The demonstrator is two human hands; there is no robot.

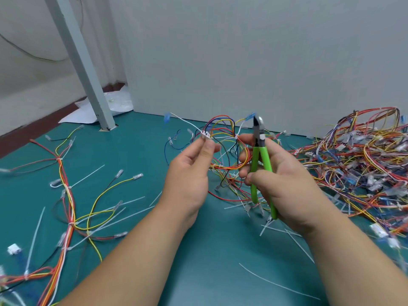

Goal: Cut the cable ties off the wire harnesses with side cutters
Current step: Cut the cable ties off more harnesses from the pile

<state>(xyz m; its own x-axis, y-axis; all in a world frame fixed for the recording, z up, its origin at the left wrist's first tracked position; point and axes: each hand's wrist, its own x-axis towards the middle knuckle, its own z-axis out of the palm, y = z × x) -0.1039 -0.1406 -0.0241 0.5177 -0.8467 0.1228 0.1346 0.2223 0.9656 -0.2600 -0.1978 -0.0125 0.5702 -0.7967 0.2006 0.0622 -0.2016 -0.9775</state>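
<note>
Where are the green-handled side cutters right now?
In the head view, right of centre: the side cutters stand upright in the right hand, just right of the wire harness that the left hand pinches.

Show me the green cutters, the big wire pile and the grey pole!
green cutters (265,159), head view, on a green handle.
wire pile (362,155), head view, on its tangled middle.
grey pole (81,62), head view, midway up it.

One pair of green-handled steel side cutters (256,155) is counted, and two hands: left hand (189,173), right hand (284,173). One multicoloured wire harness (221,129) is held up. The tangled harness heap (364,155) at the surface's right edge cannot be counted.
</note>
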